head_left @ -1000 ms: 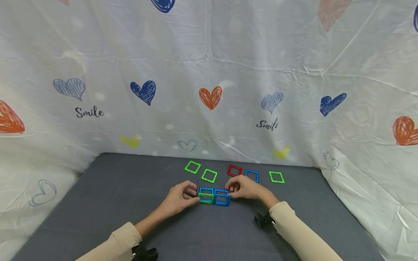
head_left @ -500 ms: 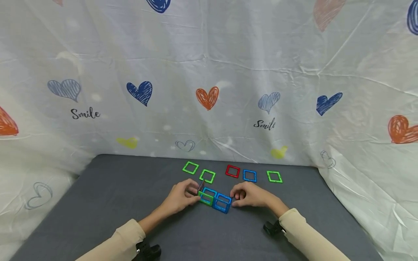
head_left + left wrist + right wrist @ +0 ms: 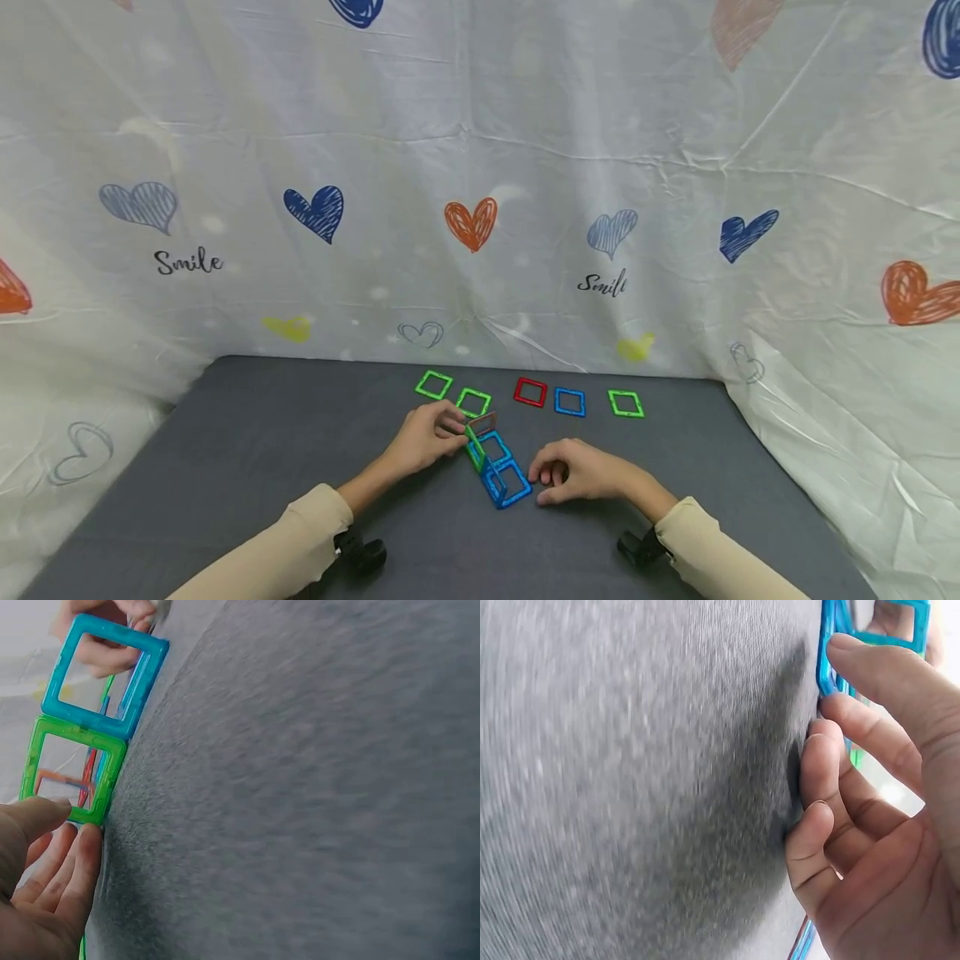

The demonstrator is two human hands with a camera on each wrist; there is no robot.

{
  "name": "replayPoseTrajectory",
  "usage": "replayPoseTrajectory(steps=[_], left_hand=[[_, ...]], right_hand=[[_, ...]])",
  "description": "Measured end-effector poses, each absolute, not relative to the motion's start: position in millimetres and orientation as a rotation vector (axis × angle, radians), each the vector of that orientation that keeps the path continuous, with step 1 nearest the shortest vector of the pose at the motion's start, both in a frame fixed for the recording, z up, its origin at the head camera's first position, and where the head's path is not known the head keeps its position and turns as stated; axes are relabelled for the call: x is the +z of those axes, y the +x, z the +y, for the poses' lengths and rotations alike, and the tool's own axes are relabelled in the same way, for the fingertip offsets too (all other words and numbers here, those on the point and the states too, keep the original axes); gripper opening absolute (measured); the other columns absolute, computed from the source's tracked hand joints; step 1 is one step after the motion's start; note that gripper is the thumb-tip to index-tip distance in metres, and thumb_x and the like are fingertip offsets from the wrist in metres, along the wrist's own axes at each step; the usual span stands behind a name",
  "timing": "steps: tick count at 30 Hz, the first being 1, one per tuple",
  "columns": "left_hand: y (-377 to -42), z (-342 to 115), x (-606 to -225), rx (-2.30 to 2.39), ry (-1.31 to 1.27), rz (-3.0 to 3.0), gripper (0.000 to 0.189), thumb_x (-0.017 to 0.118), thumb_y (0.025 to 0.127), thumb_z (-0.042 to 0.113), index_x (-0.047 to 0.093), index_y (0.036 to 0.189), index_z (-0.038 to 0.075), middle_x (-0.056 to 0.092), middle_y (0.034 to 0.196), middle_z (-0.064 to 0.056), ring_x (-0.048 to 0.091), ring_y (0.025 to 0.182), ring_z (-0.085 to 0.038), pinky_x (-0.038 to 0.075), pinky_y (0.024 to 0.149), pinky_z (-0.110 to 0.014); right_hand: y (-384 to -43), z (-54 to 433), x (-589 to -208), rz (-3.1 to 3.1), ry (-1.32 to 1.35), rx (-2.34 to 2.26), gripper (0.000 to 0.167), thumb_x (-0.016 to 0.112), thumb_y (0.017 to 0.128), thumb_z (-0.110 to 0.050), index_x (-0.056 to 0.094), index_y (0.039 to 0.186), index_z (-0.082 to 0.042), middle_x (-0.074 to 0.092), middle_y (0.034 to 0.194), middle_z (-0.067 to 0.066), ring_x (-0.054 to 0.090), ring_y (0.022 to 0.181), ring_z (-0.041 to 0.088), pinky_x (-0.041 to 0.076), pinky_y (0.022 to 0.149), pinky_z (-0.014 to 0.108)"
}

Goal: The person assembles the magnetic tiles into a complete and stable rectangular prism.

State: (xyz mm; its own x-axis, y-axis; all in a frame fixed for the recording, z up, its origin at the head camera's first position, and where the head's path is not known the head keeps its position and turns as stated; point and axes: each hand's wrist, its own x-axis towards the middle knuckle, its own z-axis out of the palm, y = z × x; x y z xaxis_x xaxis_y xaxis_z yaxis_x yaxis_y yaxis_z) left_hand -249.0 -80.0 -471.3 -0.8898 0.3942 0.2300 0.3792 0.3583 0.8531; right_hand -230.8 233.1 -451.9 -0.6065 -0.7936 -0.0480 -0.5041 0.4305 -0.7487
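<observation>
Magnetic tiles stand joined at the middle of the table. Two blue tiles lie flat as a base (image 3: pixel 517 500). Along its left side rise a green tile (image 3: pixel 79 733) and a blue tile (image 3: pixel 146 682), edge to edge. A reddish tile (image 3: pixel 482 423) stands upright at the far end. My left hand (image 3: pixel 427 435) pinches the green tile's outer edge, thumb on its face and fingers behind. At the base's near right corner, my right hand (image 3: pixel 577 471) holds the blue tile's edge with thumb and index fingertips, its other fingers curled beside it.
Loose tiles lie along the back of the grey table (image 3: pixel 300 425): two green ones (image 3: pixel 433 396) at left, a red one (image 3: pixel 516 392), a blue one (image 3: pixel 570 413), and a green one (image 3: pixel 626 415) at right. A white printed curtain (image 3: pixel 390 150) hangs behind.
Both hands have turned the joined tiles clockwise. The right end swung toward me with my right hand, while the left end shifted slightly away. The view has drifted slightly rightward.
</observation>
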Motion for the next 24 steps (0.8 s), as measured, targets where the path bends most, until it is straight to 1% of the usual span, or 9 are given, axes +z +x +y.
replayPoseTrajectory(steps=[6,11,14,19,24], left_hand=[[-261,-72,-472,1.622,0.747,2.549,0.021,0.077,0.089,-0.003,0.067,0.107,-0.001,0.071,0.096,-0.010,0.072,0.075,-0.018,0.058,0.061,-0.029],[-268,-66,-472,1.624,0.756,2.511,0.020,0.076,0.089,-0.004,0.068,0.107,-0.001,0.071,0.096,-0.010,0.072,0.077,-0.019,0.058,0.062,-0.030],[-268,-67,-472,1.607,0.762,2.502,0.021,0.075,0.089,-0.005,0.067,0.109,-0.001,0.071,0.096,-0.009,0.072,0.079,-0.020,0.058,0.065,-0.030],[-257,-81,-467,1.530,0.811,2.530,0.026,0.076,0.090,-0.001,0.066,0.115,-0.001,0.071,0.101,-0.007,0.072,0.087,-0.021,0.058,0.073,-0.031],[-229,-97,-459,1.507,0.876,2.432,0.039,0.079,0.090,0.006,0.061,0.123,-0.004,0.069,0.110,-0.015,0.072,0.092,-0.026,0.058,0.076,-0.032]], right_hand=[[-227,222,-453,2.267,-1.159,-0.991,0.021,0.082,0.090,-0.024,0.073,0.107,-0.013,0.066,0.090,0.001,0.059,0.073,0.006,0.053,0.065,0.025],[-224,211,-451,2.239,-1.183,-0.984,0.019,0.081,0.091,-0.023,0.073,0.106,-0.014,0.064,0.090,0.000,0.059,0.074,0.005,0.053,0.066,0.025],[-224,207,-448,2.221,-1.185,-0.997,0.019,0.080,0.092,-0.023,0.073,0.107,-0.013,0.065,0.090,0.003,0.060,0.074,0.006,0.053,0.066,0.026],[-234,218,-448,2.246,-1.164,-1.064,0.021,0.080,0.091,-0.021,0.074,0.108,-0.009,0.067,0.091,0.005,0.061,0.076,0.011,0.054,0.066,0.028],[-257,236,-456,2.345,-1.095,-1.194,0.024,0.080,0.092,-0.016,0.073,0.111,-0.003,0.066,0.092,0.003,0.062,0.077,0.017,0.053,0.068,0.029]])
